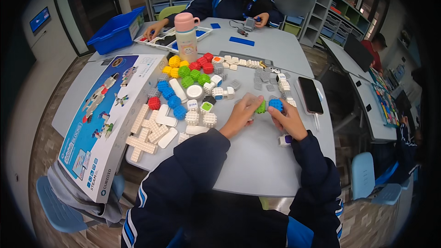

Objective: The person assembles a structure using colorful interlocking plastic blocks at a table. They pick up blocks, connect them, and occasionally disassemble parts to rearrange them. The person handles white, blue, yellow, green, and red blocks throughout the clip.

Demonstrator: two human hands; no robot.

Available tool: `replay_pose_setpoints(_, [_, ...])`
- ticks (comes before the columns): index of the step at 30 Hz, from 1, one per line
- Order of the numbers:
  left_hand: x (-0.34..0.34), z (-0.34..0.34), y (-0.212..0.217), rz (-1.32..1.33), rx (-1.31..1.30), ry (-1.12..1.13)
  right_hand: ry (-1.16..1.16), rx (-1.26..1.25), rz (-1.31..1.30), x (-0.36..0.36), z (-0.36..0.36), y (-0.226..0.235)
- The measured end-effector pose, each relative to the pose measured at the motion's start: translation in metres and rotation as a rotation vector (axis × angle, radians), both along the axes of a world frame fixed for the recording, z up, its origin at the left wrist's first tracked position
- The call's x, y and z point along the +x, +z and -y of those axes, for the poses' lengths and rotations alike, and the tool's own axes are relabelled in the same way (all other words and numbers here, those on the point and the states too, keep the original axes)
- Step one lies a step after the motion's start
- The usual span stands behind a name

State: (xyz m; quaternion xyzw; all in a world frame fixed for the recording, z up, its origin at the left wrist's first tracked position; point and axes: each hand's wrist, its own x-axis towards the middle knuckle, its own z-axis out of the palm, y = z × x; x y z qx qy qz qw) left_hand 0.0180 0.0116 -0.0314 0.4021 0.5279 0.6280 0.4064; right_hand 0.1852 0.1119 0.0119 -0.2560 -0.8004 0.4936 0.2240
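Note:
My left hand (242,114) is closed on a green studded block (262,107) over the near right of the table. Beside it, my right hand (289,120) pinches a blue studded block (275,104). The two blocks meet or nearly meet; whether they are joined I cannot tell. Just below my right wrist lies a white block with a purple face (285,140). Left of my hands stand white cube blocks (210,119), with blue blocks (173,101), green blocks (187,81), yellow blocks (173,62) and red blocks (206,66) piled beyond.
A large box (103,119) leans along the left edge, near white studded plates (141,149). A pink-capped bottle (186,41) stands at the back. On the right lies a phone (310,95) with a white cable. Across the table, another person handles parts by a white tray (161,41) and blue bin (117,32).

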Motion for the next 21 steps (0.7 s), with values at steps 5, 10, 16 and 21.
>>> replay_pose_setpoints(5, [0.000, 0.003, 0.007, -0.042, -0.119, -0.221, 0.006, -0.232, -0.015, -0.003, 0.001, -0.003])
replay_pose_setpoints(10, [0.001, 0.003, 0.005, 0.026, -0.081, -0.350, 0.111, -0.451, -0.114, -0.001, -0.005, -0.008])
replay_pose_setpoints(16, [-0.006, 0.002, 0.007, 0.263, 0.011, -0.290, 0.134, -0.857, -0.259, 0.004, -0.015, 0.002])
replay_pose_setpoints(21, [-0.001, 0.002, 0.005, 0.172, 0.007, -0.218, 0.064, -0.243, -0.001, 0.002, -0.002, 0.008])
